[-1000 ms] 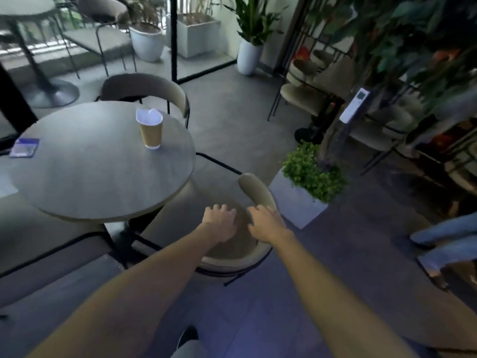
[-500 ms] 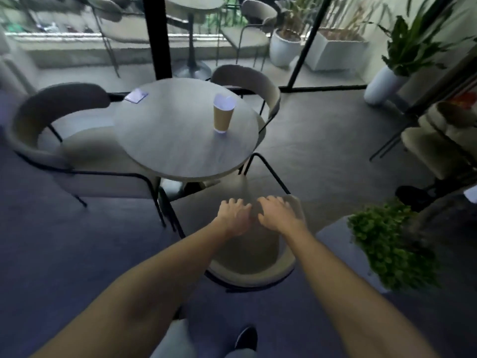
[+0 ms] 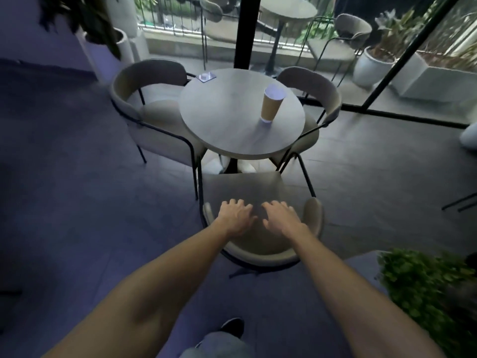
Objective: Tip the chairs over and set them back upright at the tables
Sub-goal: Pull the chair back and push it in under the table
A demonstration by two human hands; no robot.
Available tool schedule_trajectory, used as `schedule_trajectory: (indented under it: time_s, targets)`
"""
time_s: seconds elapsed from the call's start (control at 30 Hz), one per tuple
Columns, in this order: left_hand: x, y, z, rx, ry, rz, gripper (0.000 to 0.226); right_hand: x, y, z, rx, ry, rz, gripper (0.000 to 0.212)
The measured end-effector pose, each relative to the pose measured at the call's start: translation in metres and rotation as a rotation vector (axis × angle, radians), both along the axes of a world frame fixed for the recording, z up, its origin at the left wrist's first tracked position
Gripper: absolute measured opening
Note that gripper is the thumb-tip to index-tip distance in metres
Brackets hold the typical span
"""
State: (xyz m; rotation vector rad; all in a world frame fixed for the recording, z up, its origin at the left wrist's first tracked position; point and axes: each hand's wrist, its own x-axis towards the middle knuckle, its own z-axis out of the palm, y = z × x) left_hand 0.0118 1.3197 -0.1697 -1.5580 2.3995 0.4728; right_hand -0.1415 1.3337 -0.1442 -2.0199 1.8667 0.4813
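A beige padded chair with a thin black frame stands upright right in front of me, its seat facing the round grey table. My left hand and my right hand hover side by side just inside the curved backrest. Their fingers are spread and hold nothing. Two more matching chairs stand upright at the table, one on the left and one on the right.
A brown paper cup and a small flat card sit on the table. A leafy plant in a white planter stands close at my right. A black post rises behind the table, with more chairs and pots beyond.
The chair has come round from beside the planter to face the table squarely. My hands have loosened from its backrest and their fingers have spread.
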Motion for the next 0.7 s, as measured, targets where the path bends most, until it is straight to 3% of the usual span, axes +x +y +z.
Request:
schedule_trajectory:
  time_s: [0.4,0.63,0.7]
  targets:
    - [-0.016,0.068,-0.036,0.024,-0.058,0.068,0.053,-0.030,0.052,-0.046,0.044,0.019,0.171,0.045]
    - [-0.048,0.075,-0.093,0.153,-0.187,0.087,0.098,-0.078,0.057,-0.102,0.163,-0.020,0.252,0.065]
    - [-0.052,0.079,-0.107,0.158,-0.254,0.064,0.096,-0.093,0.058,-0.114,0.228,-0.053,0.228,0.075]
